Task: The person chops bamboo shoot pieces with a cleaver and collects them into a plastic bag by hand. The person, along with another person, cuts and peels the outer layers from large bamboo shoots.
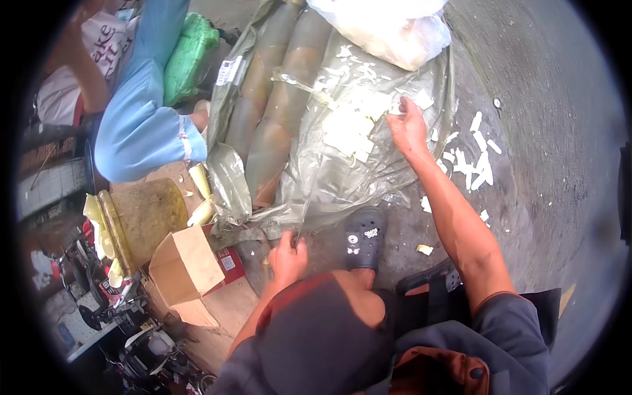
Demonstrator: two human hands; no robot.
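The right hand is over the right side of the shiny plastic sheet, and its fingers are bent in. I can't tell if they pinch a small white bit or nothing. The pile of flat white pieces is just to the left of these fingers, near the middle of the sheet. The pile runs longways from the far side, by the clear plastic bag, back toward the person. The right hand is much nearer to it than the left.

The left hand is down by the near edge of the sheet. Its fingers are curled up, and something thin and dark seems to poke out, but I can't tell what it is or if they grip it. The long brown stalks lie side by side, left of the pile, pointing away from the person. More white strips lie on the ground, past the sheet's right edge.
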